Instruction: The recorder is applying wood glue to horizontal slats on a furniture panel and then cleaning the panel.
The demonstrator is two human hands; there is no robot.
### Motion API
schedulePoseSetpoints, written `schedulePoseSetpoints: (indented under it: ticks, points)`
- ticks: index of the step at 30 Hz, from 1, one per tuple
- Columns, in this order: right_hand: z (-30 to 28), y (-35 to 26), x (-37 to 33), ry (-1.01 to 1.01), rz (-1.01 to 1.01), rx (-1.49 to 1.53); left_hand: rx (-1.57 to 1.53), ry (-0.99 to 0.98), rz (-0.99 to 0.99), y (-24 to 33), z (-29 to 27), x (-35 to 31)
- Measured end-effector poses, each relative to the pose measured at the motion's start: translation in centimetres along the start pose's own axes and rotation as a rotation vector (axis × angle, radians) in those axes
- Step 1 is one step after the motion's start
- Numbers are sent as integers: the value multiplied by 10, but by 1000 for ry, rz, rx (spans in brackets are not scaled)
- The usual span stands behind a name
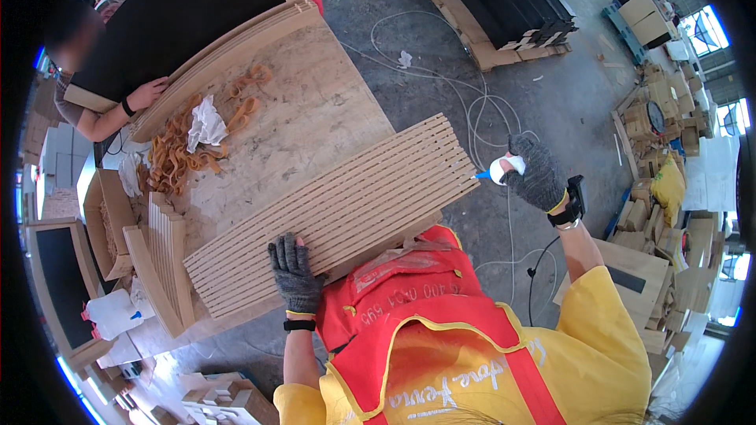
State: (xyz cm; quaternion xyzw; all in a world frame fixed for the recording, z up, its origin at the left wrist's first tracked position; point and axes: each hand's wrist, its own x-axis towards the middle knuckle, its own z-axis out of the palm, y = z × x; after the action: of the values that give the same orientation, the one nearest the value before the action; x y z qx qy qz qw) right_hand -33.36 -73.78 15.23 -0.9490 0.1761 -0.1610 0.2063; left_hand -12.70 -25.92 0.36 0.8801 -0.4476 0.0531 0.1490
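Observation:
A row of long, pale wooden slats point(346, 216) lies side by side across the near part of the workbench, slanting up to the right. My left hand point(296, 274), in a grey knit glove, rests on the slats' near edge with its fingers stretched out. In my gloved right hand point(542, 175) is a white squeeze bottle point(504, 167) with a blue nozzle. The nozzle points left at the slats' right ends, close to them; whether it touches I cannot tell.
Rubber bands point(169, 153) and crumpled white paper point(206, 123) lie on the workbench point(315, 71). More slats point(167, 248) stand at left beside a cardboard box point(106, 220). A co-worker's hand point(148, 94) touches boards across the bench. Hoses point(472, 98) cross the floor.

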Motion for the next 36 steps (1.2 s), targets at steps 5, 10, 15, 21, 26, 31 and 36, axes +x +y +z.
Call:
schedulePoseSetpoints:
  ticks: [5, 10, 15, 21, 26, 31, 36]
  points:
    - [1, -7, 4, 21, -105, -43, -12, -7, 14, -4, 2, 3]
    - [5, -19, 14, 5, -156, -77, -25, -18, 2, -12, 5, 2]
    - [4, -32, 17, -69, -325, -169, -78, -6, 18, -13, 9, -1]
    - [15, -98, 23, -70, -431, -259, -138, -1, -4, -7, 5, -8]
    - [55, -146, 23, 152, 193, 383, -314, 32, -64, -9, -19, -2]
    - [138, -224, 31, 300, 240, 621, -1309, -182, -613, -10, -70, -3]
    - [200, -370, 14, 104, 123, 702, -1964, -70, -559, -43, -120, -20]
